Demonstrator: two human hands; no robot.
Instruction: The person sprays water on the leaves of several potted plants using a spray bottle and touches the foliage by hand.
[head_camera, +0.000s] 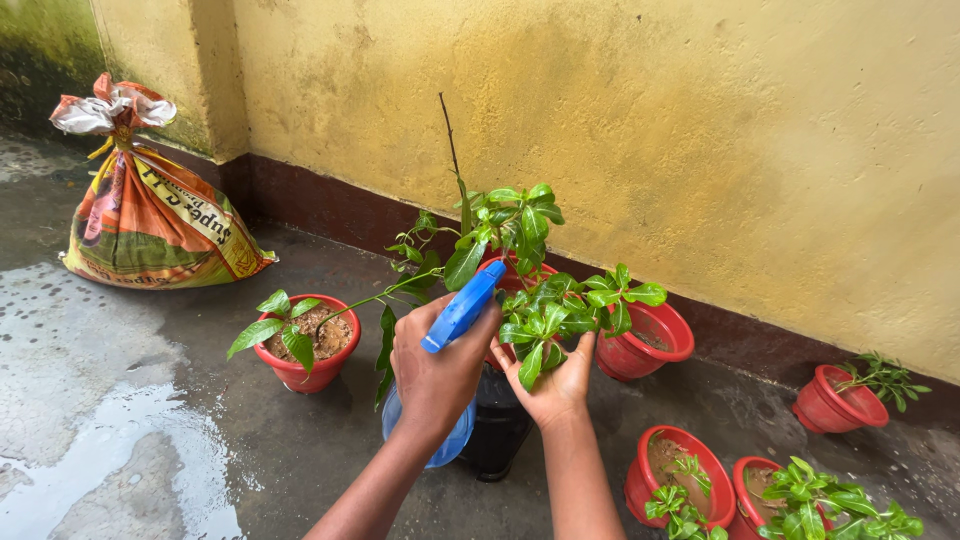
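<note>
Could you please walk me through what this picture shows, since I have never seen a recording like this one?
The picture comes from a camera worn on a person's head, looking down at their own two bare hands; there is no machine. The left hand grips a spray bottle with a blue head and a clear body. The right hand cups the green leaves of a plant growing in a black pot. Around them, on a wet concrete floor, stand several red pots with small plants. A tied, printed sack leans near the yellow wall at the back left.
</note>
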